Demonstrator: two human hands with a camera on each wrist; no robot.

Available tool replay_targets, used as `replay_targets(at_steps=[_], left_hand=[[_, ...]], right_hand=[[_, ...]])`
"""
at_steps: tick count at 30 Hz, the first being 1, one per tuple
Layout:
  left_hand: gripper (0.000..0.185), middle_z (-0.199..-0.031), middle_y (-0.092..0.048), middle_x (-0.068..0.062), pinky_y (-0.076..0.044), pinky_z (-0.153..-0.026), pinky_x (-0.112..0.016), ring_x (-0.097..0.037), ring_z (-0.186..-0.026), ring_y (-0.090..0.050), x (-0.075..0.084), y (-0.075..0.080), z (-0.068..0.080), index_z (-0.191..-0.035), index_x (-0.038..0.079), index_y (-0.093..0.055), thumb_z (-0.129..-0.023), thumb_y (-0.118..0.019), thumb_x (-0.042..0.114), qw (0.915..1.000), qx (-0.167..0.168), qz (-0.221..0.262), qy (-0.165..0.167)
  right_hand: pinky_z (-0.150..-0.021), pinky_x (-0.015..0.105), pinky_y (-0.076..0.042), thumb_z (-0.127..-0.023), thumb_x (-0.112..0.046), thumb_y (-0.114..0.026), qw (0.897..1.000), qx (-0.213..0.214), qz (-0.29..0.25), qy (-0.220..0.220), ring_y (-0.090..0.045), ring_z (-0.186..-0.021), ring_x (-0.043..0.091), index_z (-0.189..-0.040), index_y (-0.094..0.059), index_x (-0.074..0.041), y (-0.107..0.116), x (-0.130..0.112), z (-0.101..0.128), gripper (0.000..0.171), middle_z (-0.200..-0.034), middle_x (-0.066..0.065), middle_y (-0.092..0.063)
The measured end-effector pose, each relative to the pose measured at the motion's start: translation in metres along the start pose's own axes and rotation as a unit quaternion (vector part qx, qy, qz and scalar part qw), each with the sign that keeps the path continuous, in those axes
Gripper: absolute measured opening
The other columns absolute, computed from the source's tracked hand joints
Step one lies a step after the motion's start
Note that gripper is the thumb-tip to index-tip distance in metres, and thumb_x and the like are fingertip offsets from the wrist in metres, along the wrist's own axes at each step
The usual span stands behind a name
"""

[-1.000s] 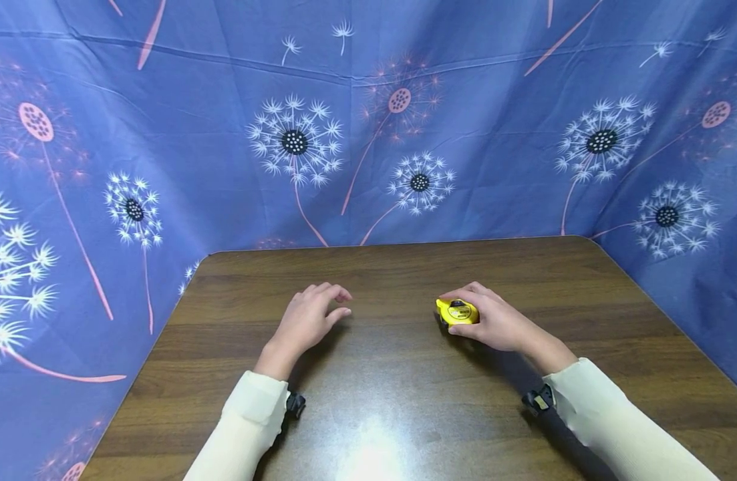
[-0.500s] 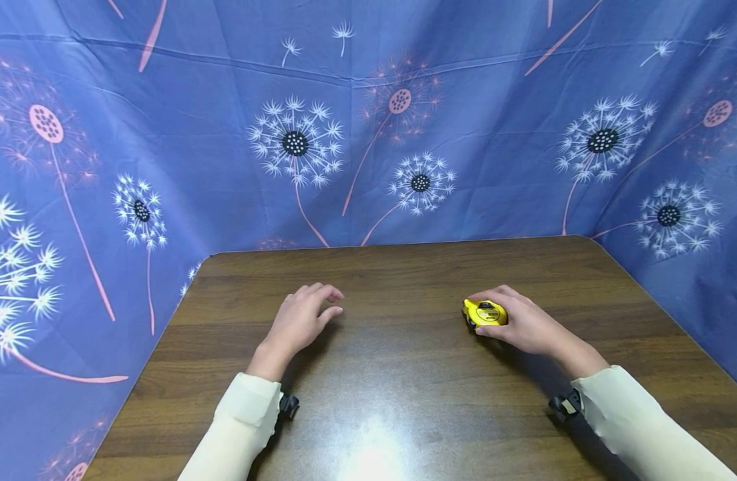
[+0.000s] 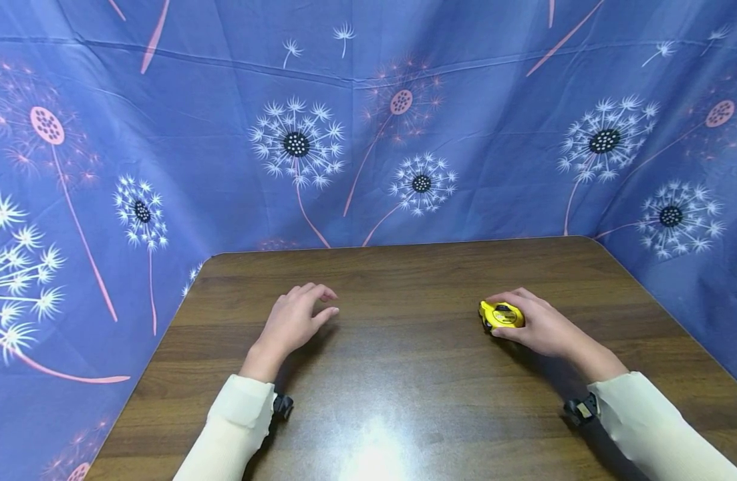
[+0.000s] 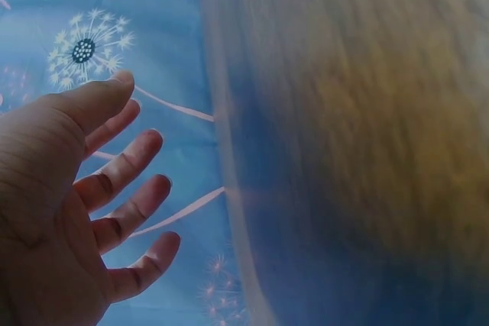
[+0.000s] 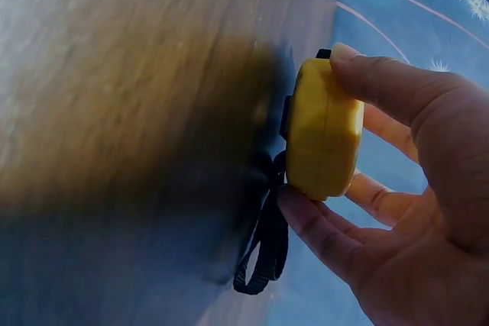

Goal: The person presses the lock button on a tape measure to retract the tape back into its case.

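Tape measure [image 3: 501, 314], yellow with a black wrist loop [image 5: 263, 253], sits on the right part of the dark wooden worktop [image 3: 404, 387], held in the grip of the right hand [image 3: 539, 327]: the thumb [image 5: 382, 82] lies across one flat face, a finger curls under the opposite edge, and the case stands on edge. Well apart to the left, the left hand [image 3: 292, 319] rests on the worktop with loose, spread fingers [image 4: 126, 166], holding nothing. Blue dandelion-print cloth [image 3: 368, 133] hangs behind and to both sides of the worktop.
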State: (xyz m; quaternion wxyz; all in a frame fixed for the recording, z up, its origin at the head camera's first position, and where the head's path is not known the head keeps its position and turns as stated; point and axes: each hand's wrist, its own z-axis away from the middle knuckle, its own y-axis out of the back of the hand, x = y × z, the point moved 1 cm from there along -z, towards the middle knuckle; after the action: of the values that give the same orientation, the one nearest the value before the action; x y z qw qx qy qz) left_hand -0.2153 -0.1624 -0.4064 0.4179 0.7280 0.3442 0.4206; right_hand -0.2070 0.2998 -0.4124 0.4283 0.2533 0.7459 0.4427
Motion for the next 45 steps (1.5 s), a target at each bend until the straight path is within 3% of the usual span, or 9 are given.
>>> replay_targets(at_steps=[14,24,45], left_hand=[[0.027,-0.112,-0.07,-0.001,-0.048,-0.087,-0.054,-0.027,-0.108,-0.063,-0.004,0.003,0.003,-0.118,0.021,-0.072,-0.098,-0.073,0.038,0.9999,0.004,-0.008,0.013],[0.026,-0.111,-0.071,-0.001,-0.048,-0.088,-0.056,-0.028,-0.108,-0.064,-0.007,0.002,0.004,-0.116,0.018,-0.073,-0.097,-0.074,0.035,0.9999,0.01,-0.005,0.012],[0.027,-0.112,-0.07,0.0,-0.047,-0.089,-0.055,-0.028,-0.109,-0.063,-0.005,0.001,0.004,-0.118,0.019,-0.072,-0.097,-0.074,0.037,0.9998,0.007,-0.008,0.017]], right_hand=[[-0.083,0.051,-0.048,-0.086,-0.028,-0.087,1.0,0.003,0.011,-0.003,-0.062,-0.104,0.03,-0.134,-0.064,-0.011,0.006,0.009,0.008,0.056,-0.119,0.013,-0.064],[-0.085,0.054,-0.048,-0.092,-0.031,-0.081,0.999,-0.02,0.018,-0.039,-0.061,-0.109,0.035,-0.139,-0.06,-0.008,0.008,0.01,0.011,0.056,-0.127,0.019,-0.06],[-0.088,0.053,-0.047,-0.092,-0.024,-0.081,1.0,-0.004,0.013,-0.017,-0.061,-0.109,0.033,-0.139,-0.06,-0.006,0.005,0.012,0.013,0.055,-0.124,0.018,-0.062]])
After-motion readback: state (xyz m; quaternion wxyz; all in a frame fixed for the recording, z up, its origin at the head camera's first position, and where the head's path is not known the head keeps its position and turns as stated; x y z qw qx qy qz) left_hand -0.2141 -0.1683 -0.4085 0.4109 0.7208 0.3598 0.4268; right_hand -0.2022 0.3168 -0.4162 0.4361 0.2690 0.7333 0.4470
